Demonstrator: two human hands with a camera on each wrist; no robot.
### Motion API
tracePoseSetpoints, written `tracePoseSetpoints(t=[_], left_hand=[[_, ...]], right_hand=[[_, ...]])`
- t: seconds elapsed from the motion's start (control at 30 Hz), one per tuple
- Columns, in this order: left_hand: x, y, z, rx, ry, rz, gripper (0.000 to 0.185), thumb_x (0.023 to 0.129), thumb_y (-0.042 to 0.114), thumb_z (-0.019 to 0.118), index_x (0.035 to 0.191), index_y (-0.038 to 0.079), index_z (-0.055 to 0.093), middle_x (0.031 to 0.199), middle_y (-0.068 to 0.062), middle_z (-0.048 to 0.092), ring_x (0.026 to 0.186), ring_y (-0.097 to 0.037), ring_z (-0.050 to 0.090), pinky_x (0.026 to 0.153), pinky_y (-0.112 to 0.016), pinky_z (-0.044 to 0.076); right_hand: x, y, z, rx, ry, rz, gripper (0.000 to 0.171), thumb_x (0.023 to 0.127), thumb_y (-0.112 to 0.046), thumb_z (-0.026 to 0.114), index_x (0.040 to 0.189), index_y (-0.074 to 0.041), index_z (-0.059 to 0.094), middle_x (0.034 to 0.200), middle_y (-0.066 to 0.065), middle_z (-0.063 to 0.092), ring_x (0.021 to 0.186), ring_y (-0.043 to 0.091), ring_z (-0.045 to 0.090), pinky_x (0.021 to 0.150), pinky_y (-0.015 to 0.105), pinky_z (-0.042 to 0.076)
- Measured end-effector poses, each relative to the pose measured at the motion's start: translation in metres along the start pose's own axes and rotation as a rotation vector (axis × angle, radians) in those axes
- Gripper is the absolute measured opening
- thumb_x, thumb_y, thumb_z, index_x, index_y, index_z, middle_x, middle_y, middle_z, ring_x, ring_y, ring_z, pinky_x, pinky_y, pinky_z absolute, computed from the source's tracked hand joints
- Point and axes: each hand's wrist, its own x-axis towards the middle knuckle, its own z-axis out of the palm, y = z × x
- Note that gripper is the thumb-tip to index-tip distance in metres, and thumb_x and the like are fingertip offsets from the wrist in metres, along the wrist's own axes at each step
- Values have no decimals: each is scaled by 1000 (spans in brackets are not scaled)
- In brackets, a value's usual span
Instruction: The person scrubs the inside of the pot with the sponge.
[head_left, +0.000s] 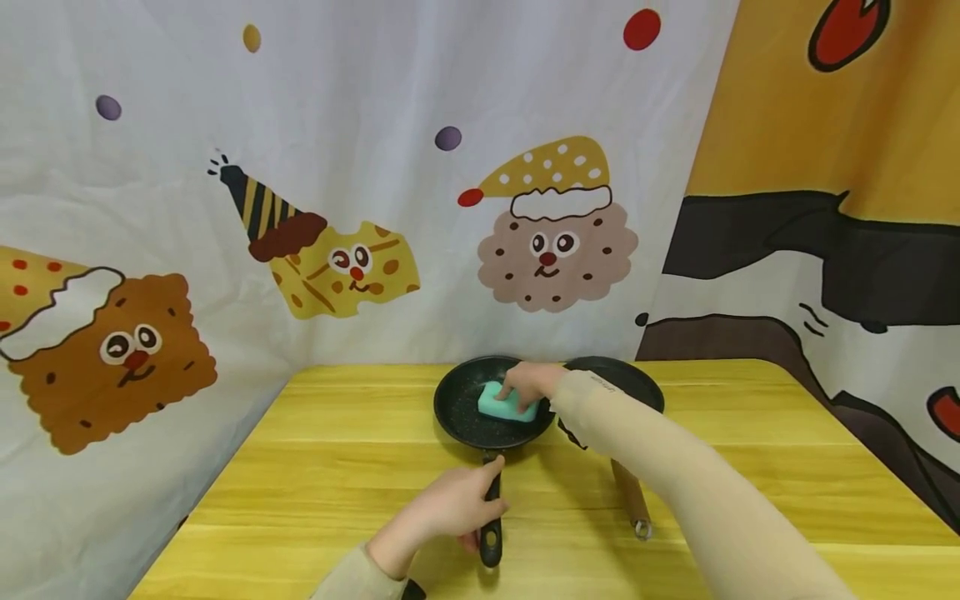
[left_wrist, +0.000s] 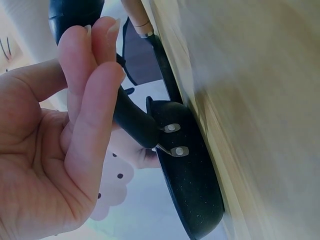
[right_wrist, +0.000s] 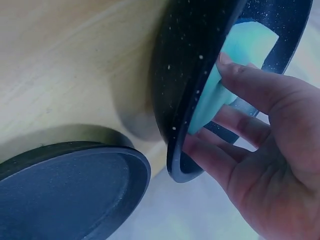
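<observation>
Currently: sponge in pan, both hands engaged.
Left hand (head_left: 450,506) curls round the black handle (head_left: 491,517) of the speckled pan (head_left: 457,408), which sits on the yellow bench (head_left: 300,467). Right hand (head_left: 528,383) presses the teal sponge (head_left: 504,402) into the pan, fingers wrapped over it. Second dark pan (head_left: 637,385) just beside, right.

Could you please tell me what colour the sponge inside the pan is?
The sponge is turquoise-green, seen best in the head view.
</observation>
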Motion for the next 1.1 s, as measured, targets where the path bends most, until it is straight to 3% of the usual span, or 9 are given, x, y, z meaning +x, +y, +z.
tracePoseSetpoints(t=[0.23, 0.43, 0.57, 0.77, 0.97, 1.1], left_hand=[[1, 0, 5, -46, -3, -7, 65, 96, 24, 62, 148, -1, 35, 45, 3, 57, 38, -18, 60, 45, -25, 48], [3, -2, 3, -6, -5, 26, 64, 97, 25, 61, 148, -2, 34, 47, 4, 57, 37, -12, 58, 50, -24, 50], [1, -3, 0, -6, -10, 25, 64, 97, 25, 61, 148, -2, 34, 47, 4, 57, 37, -13, 58, 52, -24, 51], [2, -3, 2, -69, -12, 13, 66, 97, 25, 61, 149, -2, 32, 48, 3, 58, 38, -15, 59, 44, -27, 50], [3, -3, 5, -126, -13, 6, 67, 97, 24, 61, 150, -2, 30, 48, 1, 59, 39, -18, 60, 42, -35, 52], [4, -4, 5, -156, -21, -1, 67, 97, 24, 61, 151, -1, 29, 49, -2, 59, 40, -20, 61, 44, -39, 53]], right_hand=[[-16, -4, 8, 9, 7, -87, 50, 85, -15, 76, 132, -27, 63, 141, 2, 52, 130, 23, 46, 97, 33, 47], [-21, -13, 12, -37, 15, -146, 48, 85, -19, 77, 130, -32, 63, 136, -4, 56, 124, 18, 52, 93, 29, 49], [-20, -27, 13, -9, 15, -190, 46, 86, -18, 76, 128, -33, 65, 135, -6, 57, 112, 17, 59, 81, 25, 50], [-19, -41, 13, -7, 26, -181, 45, 86, -18, 76, 127, -33, 65, 135, -6, 57, 120, 16, 55, 79, 21, 49], [-19, -46, 14, 28, 29, -177, 44, 87, -14, 74, 127, -30, 65, 135, -4, 57, 97, 12, 59, 64, 24, 38], [-19, -51, 16, 28, 45, -163, 43, 88, -12, 73, 127, -30, 66, 135, -5, 57, 109, 14, 59, 66, 23, 39]])
